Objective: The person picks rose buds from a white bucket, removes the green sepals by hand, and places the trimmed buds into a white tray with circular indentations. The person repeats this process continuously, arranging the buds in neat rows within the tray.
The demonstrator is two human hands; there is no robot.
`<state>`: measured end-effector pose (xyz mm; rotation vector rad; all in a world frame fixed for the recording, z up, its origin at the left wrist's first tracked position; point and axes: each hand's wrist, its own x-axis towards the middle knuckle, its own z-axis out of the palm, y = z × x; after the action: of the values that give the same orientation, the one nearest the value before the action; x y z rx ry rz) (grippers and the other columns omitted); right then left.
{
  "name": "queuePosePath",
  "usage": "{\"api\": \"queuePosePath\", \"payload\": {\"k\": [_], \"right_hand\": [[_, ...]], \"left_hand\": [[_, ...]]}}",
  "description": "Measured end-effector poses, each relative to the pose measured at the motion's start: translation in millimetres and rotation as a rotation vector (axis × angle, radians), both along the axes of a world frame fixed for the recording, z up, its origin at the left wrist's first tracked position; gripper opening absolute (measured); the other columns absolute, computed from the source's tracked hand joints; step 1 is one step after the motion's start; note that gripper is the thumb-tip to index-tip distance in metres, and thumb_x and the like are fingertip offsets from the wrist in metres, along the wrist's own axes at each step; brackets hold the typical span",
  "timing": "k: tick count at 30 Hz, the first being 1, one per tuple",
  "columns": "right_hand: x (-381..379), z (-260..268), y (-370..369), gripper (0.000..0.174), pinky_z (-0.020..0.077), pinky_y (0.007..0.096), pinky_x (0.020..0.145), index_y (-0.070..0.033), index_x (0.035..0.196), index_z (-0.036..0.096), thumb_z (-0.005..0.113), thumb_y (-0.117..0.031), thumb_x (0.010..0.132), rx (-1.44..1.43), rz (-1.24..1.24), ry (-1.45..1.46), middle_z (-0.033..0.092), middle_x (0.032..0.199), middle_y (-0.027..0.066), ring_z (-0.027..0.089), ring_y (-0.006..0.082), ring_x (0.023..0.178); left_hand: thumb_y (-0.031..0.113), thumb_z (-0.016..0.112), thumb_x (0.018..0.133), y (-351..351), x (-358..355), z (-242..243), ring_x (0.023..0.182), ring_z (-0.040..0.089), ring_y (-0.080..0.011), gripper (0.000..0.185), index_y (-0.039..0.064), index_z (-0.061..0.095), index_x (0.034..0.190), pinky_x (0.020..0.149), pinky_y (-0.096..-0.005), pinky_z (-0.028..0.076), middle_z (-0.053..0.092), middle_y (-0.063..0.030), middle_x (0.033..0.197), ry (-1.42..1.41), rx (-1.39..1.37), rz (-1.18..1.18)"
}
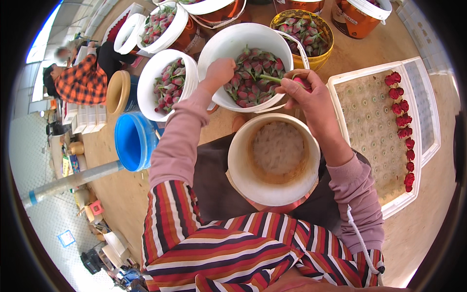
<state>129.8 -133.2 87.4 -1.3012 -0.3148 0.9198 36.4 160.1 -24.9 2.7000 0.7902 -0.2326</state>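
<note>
My right hand [314,98] holds a red rosebud [303,82] between thumb and fingers, its green stem pointing left over a large white bucket [215,43]. Many pink-red rosebuds [251,78] with green sepals fill the bottom of that bucket. Inside its left side is my left hand [220,73], fingers curled close to the buds; the fingertips are hidden, so I cannot tell whether they grip one. Between my knees stands an off-white bucket [237,175] with a brown-stained inside and a pale, patchy bottom.
At right, a white-framed tray [368,120] carries a column of red rose heads [404,118]. Further buds fill a white bucket [146,78] and a yellow bucket [324,60]. A blue bucket [127,142] stands left, near a person in a checked shirt [82,78].
</note>
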Motion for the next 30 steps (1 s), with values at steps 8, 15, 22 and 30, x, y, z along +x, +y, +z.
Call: {"api": "queuePosePath", "payload": {"k": [8,15,22,30], "right_hand": [[0.6,-6.3,8.1,0.040,0.0516,0.0254,0.063,-0.003,0.114,0.064,0.078,-0.029,0.086,-0.096,-0.044,-0.174,0.068,0.090,0.0061,0.061,0.0090,0.071],[2.3,-4.2,4.7,0.034,0.0445,0.0212,0.052,-0.001,0.103,0.065,0.072,-0.032,0.091,-0.054,0.091,0.071,0.067,0.078,0.0024,0.061,0.0066,0.062],[-11.7,-5.3,6.3,0.060,0.0458,0.0232,0.049,-0.001,0.134,0.048,0.072,-0.032,0.089,0.049,0.189,0.077,0.068,0.098,0.0072,0.067,0.0120,0.065],[-8.8,-6.4,-4.4,0.045,0.0444,0.0212,0.058,-0.002,0.120,0.059,0.074,-0.031,0.090,-0.049,0.139,-0.189,0.064,0.095,0.0012,0.057,0.0052,0.074]], "left_hand": [[0.020,0.061,0.090,39.7,44.2,-136.1,0.107,0.068,-0.0352,0.025,0.010,0.076,0.107,0.088,-0.0442,0.055,0.072,-0.0155,0.113,0.359,0.186,0.247],[0.031,0.073,0.087,32.6,37.1,-22.1,0.079,0.072,-0.0248,0.029,0.004,0.071,0.098,0.068,-0.0346,0.055,0.073,-0.0127,0.096,0.054,-0.422,0.299],[0.017,0.071,0.092,-105.9,-20.2,106.6,0.069,0.068,-0.0144,0.022,0.005,0.063,0.109,0.061,-0.0238,0.055,0.068,-0.0053,0.091,-0.784,-1.246,0.202],[0.015,0.062,0.100,-158.7,-35.4,120.3,0.084,0.070,-0.0152,0.028,-0.002,0.060,0.123,0.063,-0.0253,0.057,0.065,-0.0110,0.107,-0.902,-0.712,0.055]]}}
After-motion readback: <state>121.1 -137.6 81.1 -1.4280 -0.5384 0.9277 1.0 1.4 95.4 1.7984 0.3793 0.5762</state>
